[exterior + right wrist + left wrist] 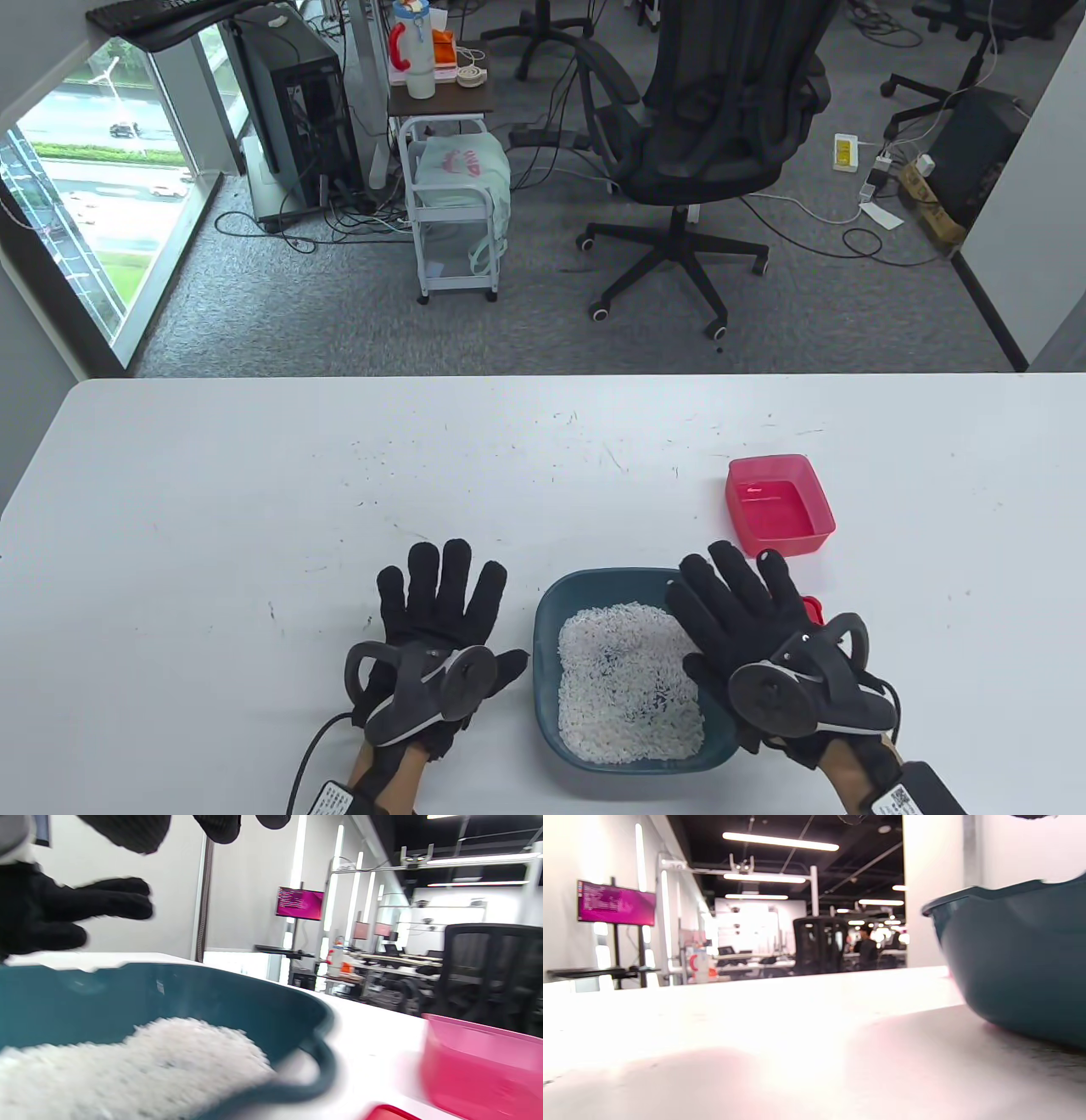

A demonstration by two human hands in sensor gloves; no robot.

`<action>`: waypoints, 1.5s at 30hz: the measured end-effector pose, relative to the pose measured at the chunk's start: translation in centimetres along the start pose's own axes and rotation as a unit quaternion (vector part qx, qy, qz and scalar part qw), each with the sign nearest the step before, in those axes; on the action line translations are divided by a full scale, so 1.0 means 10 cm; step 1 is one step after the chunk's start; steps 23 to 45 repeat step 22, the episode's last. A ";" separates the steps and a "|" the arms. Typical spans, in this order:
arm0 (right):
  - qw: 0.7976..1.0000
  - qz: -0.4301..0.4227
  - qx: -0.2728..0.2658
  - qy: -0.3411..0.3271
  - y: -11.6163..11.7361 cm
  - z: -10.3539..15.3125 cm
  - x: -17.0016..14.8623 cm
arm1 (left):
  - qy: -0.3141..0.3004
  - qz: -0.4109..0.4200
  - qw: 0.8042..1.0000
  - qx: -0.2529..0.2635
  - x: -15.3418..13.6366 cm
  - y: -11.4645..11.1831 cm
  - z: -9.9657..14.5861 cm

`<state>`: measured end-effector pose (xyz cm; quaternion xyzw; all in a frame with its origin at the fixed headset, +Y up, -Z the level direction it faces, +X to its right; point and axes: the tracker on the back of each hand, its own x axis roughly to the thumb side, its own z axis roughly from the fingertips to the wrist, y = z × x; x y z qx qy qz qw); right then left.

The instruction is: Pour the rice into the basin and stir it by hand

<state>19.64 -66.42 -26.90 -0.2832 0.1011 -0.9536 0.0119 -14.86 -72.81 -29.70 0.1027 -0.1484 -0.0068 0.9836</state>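
Note:
A teal basin [550, 613] sits near the table's front edge with a heap of white rice [624, 679] in it. My left hand [441, 598] lies flat on the table just left of the basin, fingers straight and spread, holding nothing. My right hand [734, 598] hovers over the basin's right rim with fingers spread and empty, the thumb above the rice. In the right wrist view the rice [127, 1065] fills the basin [220, 995] below my fingertips [127, 832]. In the left wrist view the basin's outer wall [1018, 959] shows.
An empty pink tub [779, 503] stands just beyond my right hand; it also shows in the right wrist view [479, 1065]. A small red object [813, 607] lies by the right hand. Past the table's far edge are an office chair [696, 136] and a white cart [454, 212].

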 end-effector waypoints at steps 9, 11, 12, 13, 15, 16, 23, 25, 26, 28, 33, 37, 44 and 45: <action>0.995 -0.011 0.029 0.098 0.43 0.19 -0.57 | 0.048 0.021 0.998 -0.026 -0.32 -0.10 -0.05; 0.994 -0.015 0.031 0.105 0.48 0.21 -0.62 | 0.049 0.016 0.998 -0.030 -0.32 -0.12 -0.06; 0.993 -0.022 0.037 0.107 0.52 0.22 -0.64 | 0.048 0.014 0.998 -0.031 -0.32 -0.13 -0.06; 0.992 -0.026 0.046 0.111 0.55 0.23 -0.66 | 0.048 0.013 0.998 -0.033 -0.31 -0.13 -0.07; 0.992 -0.025 0.054 0.114 0.59 0.24 -0.67 | 0.046 0.016 0.998 -0.036 -0.29 -0.14 -0.07; 0.992 -0.025 0.057 0.114 0.60 0.25 -0.67 | 0.046 0.017 0.998 -0.037 -0.29 -0.15 -0.08; 0.991 -0.039 0.054 0.114 0.59 0.28 -0.67 | 0.042 0.020 0.998 -0.041 -0.26 -0.16 -0.08; 0.991 -0.039 0.054 0.114 0.59 0.28 -0.67 | 0.042 0.020 0.998 -0.041 -0.26 -0.16 -0.08; 0.991 -0.039 0.054 0.114 0.59 0.28 -0.67 | 0.042 0.020 0.998 -0.041 -0.26 -0.16 -0.08; 0.991 -0.039 0.054 0.114 0.59 0.28 -0.67 | 0.042 0.020 0.998 -0.041 -0.26 -0.16 -0.08; 0.991 -0.039 0.054 0.114 0.59 0.28 -0.67 | 0.042 0.020 0.998 -0.041 -0.26 -0.16 -0.08; 0.991 -0.039 0.054 0.114 0.59 0.28 -0.67 | 0.042 0.020 0.998 -0.041 -0.26 -0.16 -0.08; 0.991 -0.039 0.054 0.114 0.59 0.28 -0.67 | 0.042 0.020 0.998 -0.041 -0.26 -0.16 -0.08; 0.991 -0.039 0.054 0.114 0.59 0.28 -0.67 | 0.042 0.020 0.998 -0.041 -0.26 -0.16 -0.08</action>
